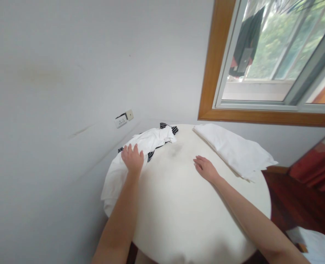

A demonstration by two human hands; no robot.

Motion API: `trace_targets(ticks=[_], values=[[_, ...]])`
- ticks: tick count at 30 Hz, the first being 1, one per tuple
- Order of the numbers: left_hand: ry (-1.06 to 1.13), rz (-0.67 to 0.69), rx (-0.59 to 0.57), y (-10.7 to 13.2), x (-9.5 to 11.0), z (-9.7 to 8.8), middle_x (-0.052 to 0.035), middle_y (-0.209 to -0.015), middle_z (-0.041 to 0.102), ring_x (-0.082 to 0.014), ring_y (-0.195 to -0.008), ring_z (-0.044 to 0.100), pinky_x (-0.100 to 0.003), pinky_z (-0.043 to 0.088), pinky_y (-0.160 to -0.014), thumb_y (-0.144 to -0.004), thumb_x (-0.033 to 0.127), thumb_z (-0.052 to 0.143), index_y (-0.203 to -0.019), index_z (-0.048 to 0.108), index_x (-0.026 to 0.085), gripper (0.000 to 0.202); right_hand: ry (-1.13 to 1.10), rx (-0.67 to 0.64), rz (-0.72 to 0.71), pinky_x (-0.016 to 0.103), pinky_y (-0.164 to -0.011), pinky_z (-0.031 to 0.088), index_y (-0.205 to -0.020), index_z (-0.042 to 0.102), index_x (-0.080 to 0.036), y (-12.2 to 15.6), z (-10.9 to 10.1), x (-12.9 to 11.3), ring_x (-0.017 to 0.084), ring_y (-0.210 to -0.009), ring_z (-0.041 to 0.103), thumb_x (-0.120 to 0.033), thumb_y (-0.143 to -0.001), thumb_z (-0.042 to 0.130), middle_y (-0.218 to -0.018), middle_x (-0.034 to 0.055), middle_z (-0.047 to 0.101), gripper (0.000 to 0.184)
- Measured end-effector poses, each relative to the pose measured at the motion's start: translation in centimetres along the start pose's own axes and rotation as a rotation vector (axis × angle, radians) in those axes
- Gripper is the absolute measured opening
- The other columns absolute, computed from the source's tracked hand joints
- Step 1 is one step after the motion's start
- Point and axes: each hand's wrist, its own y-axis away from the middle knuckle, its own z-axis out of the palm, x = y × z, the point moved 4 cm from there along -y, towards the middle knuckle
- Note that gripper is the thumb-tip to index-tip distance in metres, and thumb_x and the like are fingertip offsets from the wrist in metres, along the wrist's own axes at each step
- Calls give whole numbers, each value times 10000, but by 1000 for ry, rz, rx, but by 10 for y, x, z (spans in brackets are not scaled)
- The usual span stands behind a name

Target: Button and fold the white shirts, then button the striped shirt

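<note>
My left hand [133,158] lies with its fingers spread on a white cloth [151,138] at the left of the round white table [173,205]. Bits of black and white striped fabric [150,155] show along that cloth's edges. White cloth also hangs down over the table's left rim. My right hand [205,168] rests palm down on the tabletop with its fingers stretched out, holding nothing. Just beyond it, at the back right, a folded white garment or sheet [233,148] lies flat; I cannot tell which it is.
A white wall [69,73] with a power socket [121,121] borders the table at the left and back. A wood-framed window [261,114] is at the right. Red curtain-like fabric [316,168] and a white bundle [316,244] lie to the right, above a dark red floor [285,201].
</note>
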Motion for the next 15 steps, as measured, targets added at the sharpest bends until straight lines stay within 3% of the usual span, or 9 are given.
trace_targets(ticks=[4, 8, 11, 15], values=[[-33, -122, -38, 0, -17, 4, -214, -1286, 504, -373, -1214, 401, -538, 287, -988, -856, 398, 501, -1355, 426, 121, 576, -19, -9, -9, 377, -1083, 347, -1193, 637, -143, 1, 0, 3, 214, -1252, 486, -302, -928, 391, -1303, 119, 578, 395], [-5, -94, -70, -3, -9, 0, -175, -1049, 610, -343, -1066, 499, -485, 377, -892, -889, 338, 443, -1286, 502, 121, 456, -30, -21, -9, 405, -1083, 345, -1197, 633, -149, 0, -1, 3, 224, -1258, 480, -301, -923, 396, -1315, 119, 569, 393], [192, 79, -28, -1, 20, -8, -148, -1034, 615, -289, -1049, 524, -430, 400, -922, -929, 347, 380, -1188, 571, 130, 388, -60, -19, -6, 415, -1081, 344, -1194, 634, -159, 0, -1, 2, 228, -1255, 483, -312, -918, 406, -1319, 118, 566, 390], [535, 303, -56, 26, 81, -22, -105, -1028, 623, -222, -1019, 558, -357, 434, -937, -947, 359, 382, -1139, 586, 165, 341, -171, 28, 1, 385, -1053, 369, -1103, 679, -174, -1, -5, 1, 226, -1203, 527, -365, -918, 409, -1219, 110, 634, 379]])
